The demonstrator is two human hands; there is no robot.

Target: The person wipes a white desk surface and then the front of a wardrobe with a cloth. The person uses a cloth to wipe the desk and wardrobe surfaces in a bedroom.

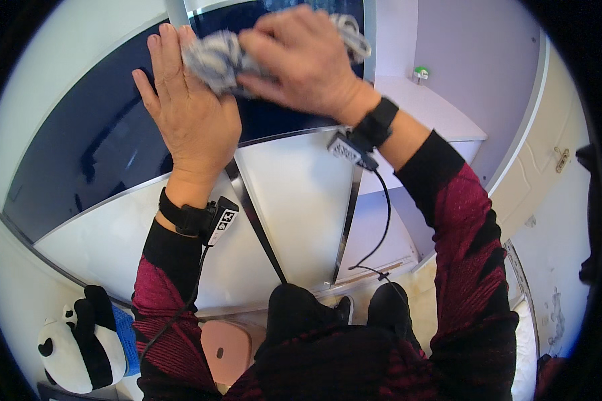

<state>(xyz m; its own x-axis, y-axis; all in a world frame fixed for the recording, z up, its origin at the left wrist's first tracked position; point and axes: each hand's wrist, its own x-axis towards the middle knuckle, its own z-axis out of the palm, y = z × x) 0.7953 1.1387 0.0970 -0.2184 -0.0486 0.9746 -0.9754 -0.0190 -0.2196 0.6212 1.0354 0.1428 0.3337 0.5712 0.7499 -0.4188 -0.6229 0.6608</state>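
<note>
My right hand (301, 60) is closed around a bunched grey-and-white cloth (218, 60), blurred as if moving, in front of the dark glossy panel of a sliding wardrobe door (115, 120). Part of the cloth sticks out beyond the far side of that hand. Beside it, my left hand (195, 110) lies with its fingers spread against the same dark panel, near a vertical metal door frame strip (178, 12). The bunched cloth touches or overlaps the left hand's index finger side. White lower panels (296, 200) lie below the dark one.
To the right are open shelves (431, 110) with a small green-and-white object (421, 73), then a cream door (537, 145) with a metal handle. At lower left sit a panda plush toy (80, 346), a blue basket (125, 341) and a pink stool (224, 351). Cables hang from both wrist straps.
</note>
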